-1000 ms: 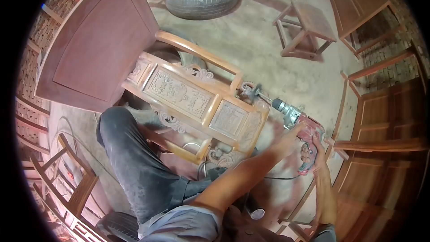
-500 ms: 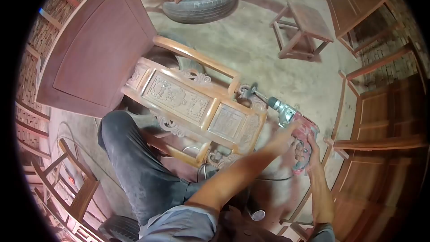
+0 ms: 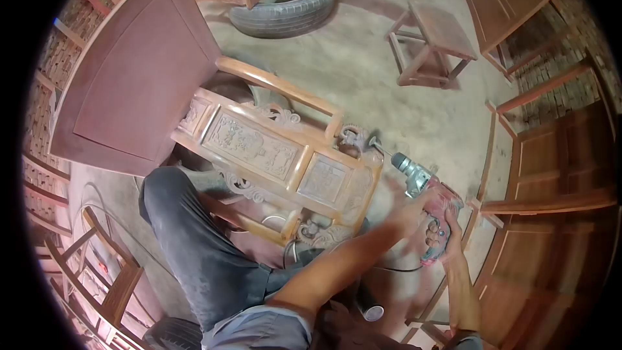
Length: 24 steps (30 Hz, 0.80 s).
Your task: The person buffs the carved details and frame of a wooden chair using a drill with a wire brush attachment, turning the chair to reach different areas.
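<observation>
A red and silver power drill point(image 3: 420, 178) is held in both hands over the floor, right of a carved wooden chair point(image 3: 298, 152) lying on its side. My left hand point(image 3: 418, 212) is closed around the drill's body behind the metal front. My right hand point(image 3: 447, 236) wraps its fingers round the rear handle. From the chuck a thin shaft runs to a small dark round head point(image 3: 374, 142), beside the openwork scroll point(image 3: 352, 137) at the corner of the chair back. Whether the head touches the wood I cannot tell.
A tyre point(image 3: 285, 16) lies at the back, near a small wooden stool point(image 3: 440, 39). Wooden panels and frames point(image 3: 557, 175) line the right side. The drill's cord point(image 3: 398, 269) trails across the floor by a dark cylindrical can point(image 3: 371, 308). Chair frames point(image 3: 113, 279) stand at left.
The drill's round head has shifted slightly right and down, away from the carved scroll's middle. Both hands keep hold of the drill. The whole view has shifted slightly.
</observation>
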### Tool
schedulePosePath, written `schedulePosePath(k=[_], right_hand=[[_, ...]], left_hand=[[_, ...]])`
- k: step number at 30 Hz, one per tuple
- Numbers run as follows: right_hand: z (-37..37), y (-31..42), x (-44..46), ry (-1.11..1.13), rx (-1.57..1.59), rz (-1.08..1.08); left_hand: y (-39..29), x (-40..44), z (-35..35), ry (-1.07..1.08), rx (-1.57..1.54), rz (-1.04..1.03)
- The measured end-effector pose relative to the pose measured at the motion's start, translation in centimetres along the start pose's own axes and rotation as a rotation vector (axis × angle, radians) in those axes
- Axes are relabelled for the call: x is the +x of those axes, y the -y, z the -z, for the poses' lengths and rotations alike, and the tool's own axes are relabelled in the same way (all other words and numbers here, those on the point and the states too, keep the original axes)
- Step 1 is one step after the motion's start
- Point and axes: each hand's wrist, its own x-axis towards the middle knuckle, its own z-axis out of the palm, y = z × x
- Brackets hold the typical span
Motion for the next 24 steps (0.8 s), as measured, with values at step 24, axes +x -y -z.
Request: schedulePosePath(k=[24], right_hand=[[2.5, -1.8, -0.1, 0.075, 0.03, -0.094]], left_hand=[[0.4, -3.3, 0.3, 0.042, 0.215, -0.095]])
